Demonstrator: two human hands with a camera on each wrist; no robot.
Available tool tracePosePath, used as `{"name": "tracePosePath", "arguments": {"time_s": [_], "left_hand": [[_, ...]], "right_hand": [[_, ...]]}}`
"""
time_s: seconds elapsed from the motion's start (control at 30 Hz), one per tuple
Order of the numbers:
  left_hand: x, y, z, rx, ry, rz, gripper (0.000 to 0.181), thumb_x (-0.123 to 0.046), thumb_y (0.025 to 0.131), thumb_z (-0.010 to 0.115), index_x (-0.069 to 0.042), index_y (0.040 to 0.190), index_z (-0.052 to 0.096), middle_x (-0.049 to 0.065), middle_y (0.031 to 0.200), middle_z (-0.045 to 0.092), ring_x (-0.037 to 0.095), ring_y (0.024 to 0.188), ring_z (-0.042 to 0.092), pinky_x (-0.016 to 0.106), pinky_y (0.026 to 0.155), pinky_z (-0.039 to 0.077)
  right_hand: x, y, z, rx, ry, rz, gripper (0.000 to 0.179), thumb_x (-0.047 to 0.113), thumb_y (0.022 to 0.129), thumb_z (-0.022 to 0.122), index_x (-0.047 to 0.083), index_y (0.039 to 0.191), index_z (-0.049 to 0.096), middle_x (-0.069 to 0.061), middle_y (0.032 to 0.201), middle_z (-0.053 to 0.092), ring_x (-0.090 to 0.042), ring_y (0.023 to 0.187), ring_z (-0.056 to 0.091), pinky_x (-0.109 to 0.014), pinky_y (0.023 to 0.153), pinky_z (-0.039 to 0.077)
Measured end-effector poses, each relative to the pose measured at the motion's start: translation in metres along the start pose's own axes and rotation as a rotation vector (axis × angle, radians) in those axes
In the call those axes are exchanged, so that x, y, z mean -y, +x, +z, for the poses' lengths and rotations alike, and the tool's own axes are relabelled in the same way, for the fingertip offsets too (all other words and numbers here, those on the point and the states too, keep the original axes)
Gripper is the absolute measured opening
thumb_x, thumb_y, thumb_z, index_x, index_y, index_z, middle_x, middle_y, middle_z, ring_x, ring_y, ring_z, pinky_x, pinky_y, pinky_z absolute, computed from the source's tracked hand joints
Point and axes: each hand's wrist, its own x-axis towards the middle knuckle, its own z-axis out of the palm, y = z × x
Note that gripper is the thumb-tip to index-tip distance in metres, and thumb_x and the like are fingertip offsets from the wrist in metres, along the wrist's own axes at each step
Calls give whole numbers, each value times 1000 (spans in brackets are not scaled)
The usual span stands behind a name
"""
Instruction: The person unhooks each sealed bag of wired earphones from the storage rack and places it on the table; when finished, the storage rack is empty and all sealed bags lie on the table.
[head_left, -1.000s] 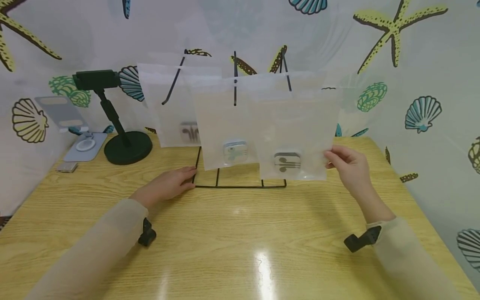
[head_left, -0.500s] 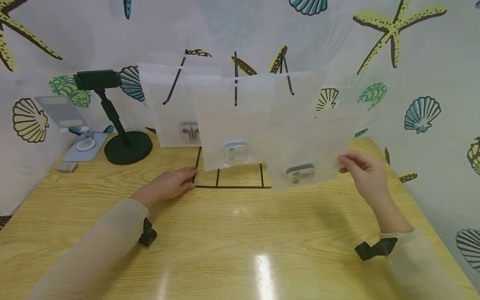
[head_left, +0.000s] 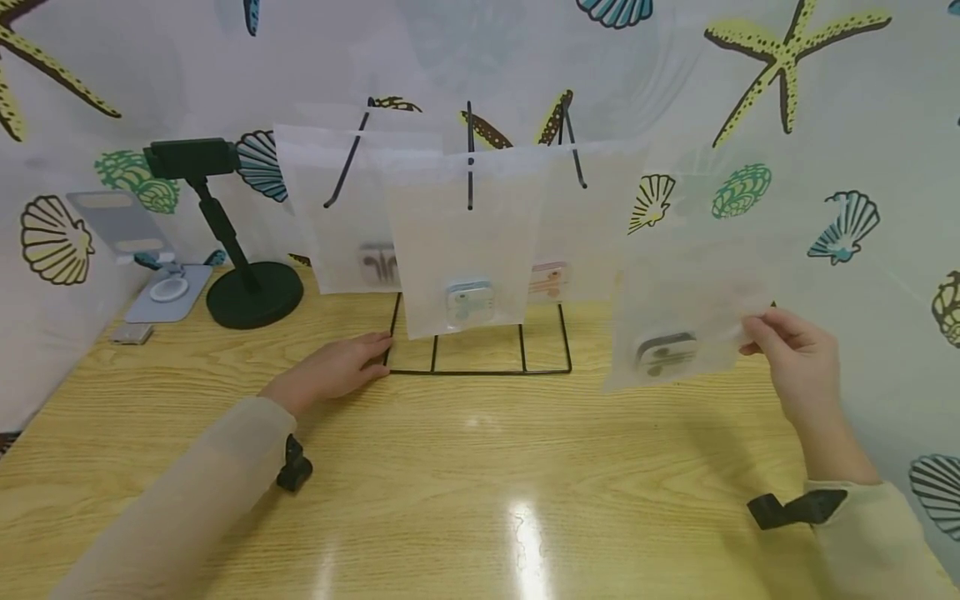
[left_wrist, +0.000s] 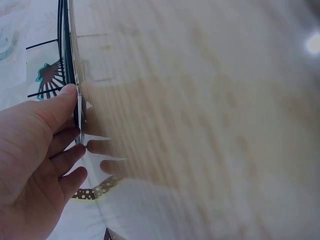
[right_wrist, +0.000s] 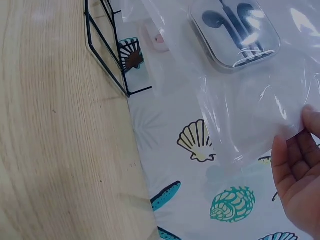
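Note:
My right hand [head_left: 798,358] pinches the edge of a clear plastic bag [head_left: 720,283], which hangs tilted off the rack, to its right. A cased pair of wired earphones [right_wrist: 235,30] lies inside the bag. My left hand [head_left: 330,371] holds the left side of the black wire rack's base [head_left: 480,372], thumb and fingertips at the wire in the left wrist view. Several more bags hang from the rack's hooks [head_left: 470,183]: a front one with a white-blue earphone case [head_left: 470,304], one at left with a grey case [head_left: 378,264], and one behind with a pink case [head_left: 549,282].
On the wooden table [head_left: 465,467], a dark green round-based stand [head_left: 255,292] is at back left. Beside it are a grey folding stand [head_left: 168,292] and a small metallic piece [head_left: 132,333]. A shell-patterned backdrop [head_left: 750,100] rises behind the table.
My right hand has moved right with the earphone bag, drawing it off the right hook and away from the rack. The pink case behind now shows. My left hand stays in place.

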Motion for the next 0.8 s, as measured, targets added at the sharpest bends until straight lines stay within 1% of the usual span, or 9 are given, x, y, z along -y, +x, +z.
{"name": "tracePosePath", "arguments": {"time_s": [0.07, 0.23, 0.43, 0.6, 0.7, 0.8], "left_hand": [[1, 0, 0, -3, 3, 5, 54, -19, 96, 52, 8, 138, 34, 27, 140, 32, 40, 128, 31, 51, 101, 30], [2, 0, 0, 0, 6, 3, 54, -19, 96, 52, 8, 139, 33, 27, 141, 31, 39, 128, 30, 51, 102, 29], [4, 1, 1, -3, 11, 2, 54, -20, 96, 53, 8, 139, 34, 28, 140, 32, 40, 127, 32, 52, 101, 30], [4, 1, 1, -3, 16, 1, 54, -20, 96, 53, 7, 138, 34, 27, 140, 32, 40, 127, 32, 52, 101, 31], [3, 1, 1, -3, 20, 5, 54, -20, 96, 53, 8, 138, 35, 27, 140, 33, 40, 127, 32, 52, 100, 31], [1, 0, 0, -3, 28, 11, 54, -20, 96, 53, 8, 138, 35, 27, 140, 33, 40, 127, 32, 51, 101, 31]], "right_hand": [[-4, 0, -6, -6, 42, 21, 11, 0, 87, 62, 2, 88, 72, 3, 76, 66, -9, 62, 60, -16, 59, 51], [-13, 1, -19, 25, 150, 93, 10, -1, 87, 61, 2, 86, 70, 0, 80, 64, -10, 66, 61, -17, 59, 52], [-25, 2, -29, 56, 216, 213, 11, 3, 88, 61, 7, 83, 70, 0, 80, 63, -9, 66, 61, -16, 58, 52], [-38, 3, -33, 111, 283, 313, 14, 3, 89, 60, 9, 83, 71, 1, 80, 61, -9, 64, 59, -17, 58, 51], [-46, 5, -35, 128, 280, 355, 16, 3, 90, 59, 11, 83, 71, 2, 78, 61, -8, 62, 57, -17, 56, 50], [-51, 8, -38, 136, 228, 393, 15, 7, 90, 60, 15, 83, 71, 3, 78, 60, -7, 62, 57, -16, 56, 50]]}}
